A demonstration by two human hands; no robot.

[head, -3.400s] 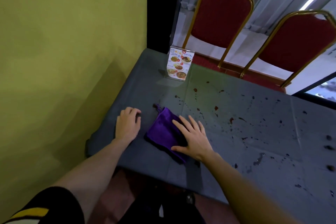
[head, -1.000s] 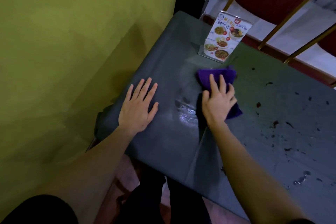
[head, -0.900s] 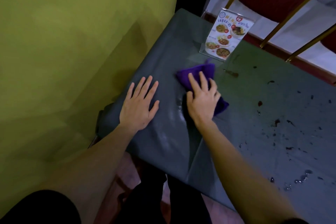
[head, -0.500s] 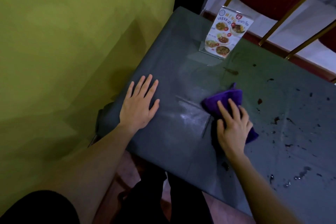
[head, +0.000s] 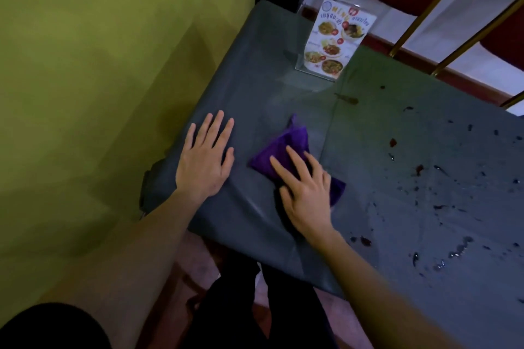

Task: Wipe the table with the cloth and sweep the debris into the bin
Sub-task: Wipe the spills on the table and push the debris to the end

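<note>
The grey table (head: pixel 397 207) runs along the yellow wall (head: pixel 99 79), its right half spotted with dark stains (head: pixel 419 170). A menu stand (head: pixel 334 39) stands at the far edge. My left hand (head: pixel 202 160) lies flat, fingers spread, near the corner. My right hand (head: pixel 304 190) presses flat on the purple cloth (head: pixel 286 147) beside it.
</note>
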